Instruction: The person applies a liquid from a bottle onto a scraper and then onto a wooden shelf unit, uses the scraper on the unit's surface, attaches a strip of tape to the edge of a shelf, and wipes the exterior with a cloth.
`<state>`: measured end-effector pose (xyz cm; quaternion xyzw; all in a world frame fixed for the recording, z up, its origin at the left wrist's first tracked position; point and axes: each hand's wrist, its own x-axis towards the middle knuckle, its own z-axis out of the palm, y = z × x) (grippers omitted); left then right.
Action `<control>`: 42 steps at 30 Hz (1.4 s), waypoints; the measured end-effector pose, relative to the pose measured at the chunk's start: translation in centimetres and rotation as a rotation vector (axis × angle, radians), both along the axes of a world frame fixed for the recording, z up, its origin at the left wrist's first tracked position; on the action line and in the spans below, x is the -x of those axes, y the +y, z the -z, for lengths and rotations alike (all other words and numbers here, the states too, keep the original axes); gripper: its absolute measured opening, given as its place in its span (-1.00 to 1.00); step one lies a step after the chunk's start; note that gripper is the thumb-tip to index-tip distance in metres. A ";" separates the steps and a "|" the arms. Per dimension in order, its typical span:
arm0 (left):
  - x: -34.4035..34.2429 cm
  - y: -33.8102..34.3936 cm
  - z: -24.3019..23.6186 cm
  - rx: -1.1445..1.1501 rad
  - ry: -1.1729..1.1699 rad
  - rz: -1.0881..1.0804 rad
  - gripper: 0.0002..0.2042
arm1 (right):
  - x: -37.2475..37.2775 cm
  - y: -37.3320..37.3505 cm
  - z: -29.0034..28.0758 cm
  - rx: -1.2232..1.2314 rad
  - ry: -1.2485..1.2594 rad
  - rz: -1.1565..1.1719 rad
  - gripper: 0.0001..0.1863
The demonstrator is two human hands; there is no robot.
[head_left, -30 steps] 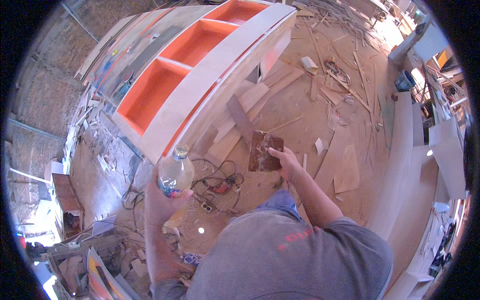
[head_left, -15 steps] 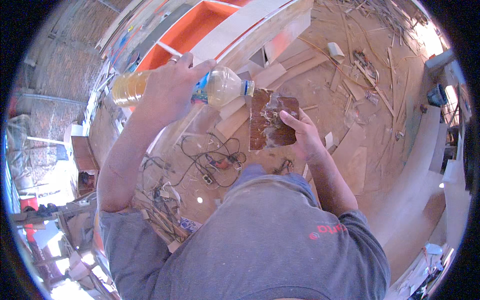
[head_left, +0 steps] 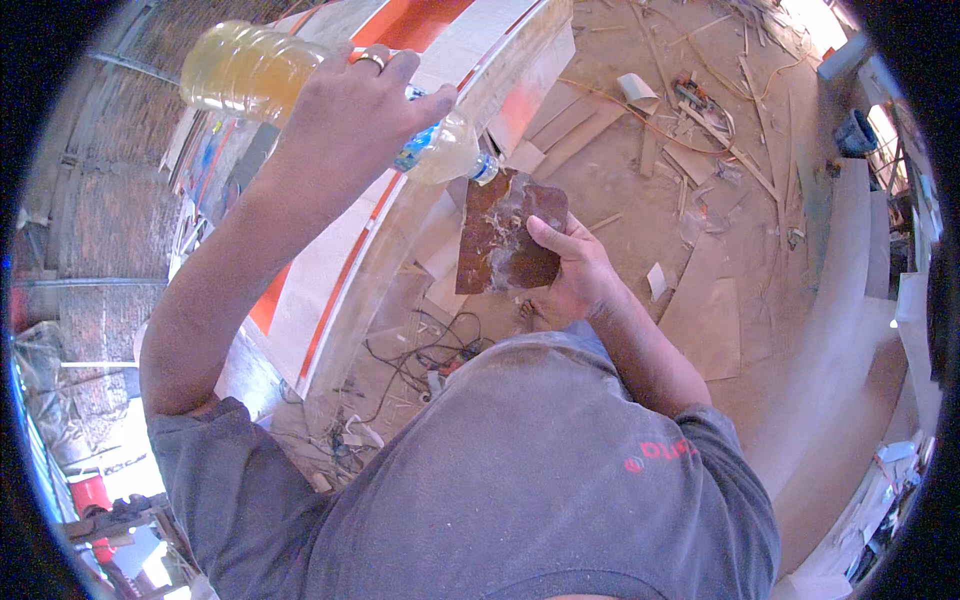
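Observation:
My left hand [head_left: 355,115] is closed round the middle of a clear plastic bottle [head_left: 245,72] part filled with yellowish liquid. The bottle tilts, its base raised at the upper left and its blue-ringed mouth pointing down to the right. That mouth sits right at the top edge of a flat dark brown board [head_left: 485,240]; whether they touch I cannot tell. Pale, glossy, uneven smears run down the board's face. At its right side, my right hand [head_left: 580,265] grips the board with the thumb on the face and the fingers behind.
A long white and orange boat-like structure [head_left: 340,270] stretches along the left beyond my hands. Wood strips and flat sheets [head_left: 705,330] litter the dusty floor. Tangled black cables [head_left: 415,365] lie below the board. A dark bucket [head_left: 855,133] stands at the far right.
The bottle's base has risen, tipping it more steeply, and its mouth has come to the board's top edge. Bottle and board both sit further left in the picture, as the view has shifted.

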<state>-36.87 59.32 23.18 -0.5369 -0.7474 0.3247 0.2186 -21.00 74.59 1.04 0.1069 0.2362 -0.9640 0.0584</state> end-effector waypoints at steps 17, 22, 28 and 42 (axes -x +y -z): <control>11.2 8.8 1.8 -0.002 0.029 0.027 -0.53 | 11.5 10.5 0.3 0.046 -0.036 -0.136 -0.57; 12.6 12.7 1.6 0.014 -0.011 -0.090 -0.48 | 14.3 15.9 -0.2 0.025 -0.049 -0.195 -0.55; 13.2 14.3 1.8 -0.019 -0.054 -0.209 -0.45 | 16.4 20.0 -0.1 -0.004 0.006 -0.284 -0.55; 12.3 11.8 3.1 -0.094 -0.163 -0.422 -0.34 | 17.8 21.5 -1.0 -0.016 -0.014 -0.444 -0.49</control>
